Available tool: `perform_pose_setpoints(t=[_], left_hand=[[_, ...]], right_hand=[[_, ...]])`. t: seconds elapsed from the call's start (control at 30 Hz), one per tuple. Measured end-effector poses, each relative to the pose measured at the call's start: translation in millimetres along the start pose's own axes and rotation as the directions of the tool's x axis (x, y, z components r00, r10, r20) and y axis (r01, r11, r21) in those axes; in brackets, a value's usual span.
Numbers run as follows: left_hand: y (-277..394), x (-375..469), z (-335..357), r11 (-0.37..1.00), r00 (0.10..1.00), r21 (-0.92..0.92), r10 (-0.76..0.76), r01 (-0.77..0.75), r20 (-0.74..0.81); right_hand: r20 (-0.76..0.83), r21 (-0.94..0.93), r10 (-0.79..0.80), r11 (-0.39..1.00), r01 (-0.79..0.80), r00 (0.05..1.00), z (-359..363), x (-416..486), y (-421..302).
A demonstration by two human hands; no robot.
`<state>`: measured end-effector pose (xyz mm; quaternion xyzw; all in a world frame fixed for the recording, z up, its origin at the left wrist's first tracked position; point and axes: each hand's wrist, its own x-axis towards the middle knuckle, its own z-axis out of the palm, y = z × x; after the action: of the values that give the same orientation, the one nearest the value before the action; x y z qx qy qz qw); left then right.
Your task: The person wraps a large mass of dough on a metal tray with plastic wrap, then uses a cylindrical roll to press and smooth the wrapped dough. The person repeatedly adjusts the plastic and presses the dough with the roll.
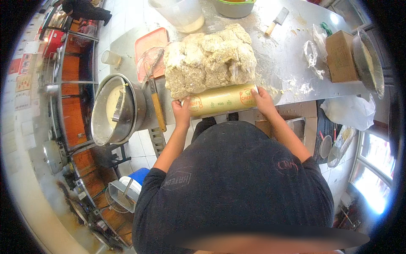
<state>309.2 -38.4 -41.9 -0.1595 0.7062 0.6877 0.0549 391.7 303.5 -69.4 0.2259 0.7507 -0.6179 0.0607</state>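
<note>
A thick roll of plastic cling film (219, 101) spans the front edge of the steel table, bearing printed branding. My left hand (181, 111) grips its left end and my right hand (264, 101) its right end. Just beyond the roll sits a large lumpy block of pale, flour-coated food (209, 60), possibly breaded meat. Clear film glints over its top and front. Whether film runs beneath the block is hidden. Left of the block lie a coral plastic tray (139, 47) and a wire skimmer with a wooden handle (155, 101).
Nested metal bowls (133, 127) with pale batter stand at the left edge. Behind are a plastic container (177, 14), a green-rimmed pot (234, 9) and a cleaver (277, 20). A cardboard box (341, 57) and large bowl (364, 63) stand right. Flour is scattered on the steel table (285, 60).
</note>
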Motion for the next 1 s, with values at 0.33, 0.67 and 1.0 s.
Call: perform_pose_setpoints(t=[0.33, 0.67, 1.0], left_hand=[[11, -56, -35, 0.909, 0.946, 0.323, -0.308, 0.263, 0.098], [19, -54, -34, 0.793, 0.995, 0.601, 0.077, -0.101, 0.065], [61, -60, 3, 0.326, 0.552, 0.449, 0.404, -0.832, 0.73]], right_hand=[[0.077, -0.36, 0.176, 0.923, -0.138, 0.981, -23, -58, -22], [0.008, -0.643, 0.179, 0.755, -0.132, 0.984, -32, -70, -84], [0.294, -0.61, -0.508, 0.552, 0.568, 0.809, -9, -60, -101]])
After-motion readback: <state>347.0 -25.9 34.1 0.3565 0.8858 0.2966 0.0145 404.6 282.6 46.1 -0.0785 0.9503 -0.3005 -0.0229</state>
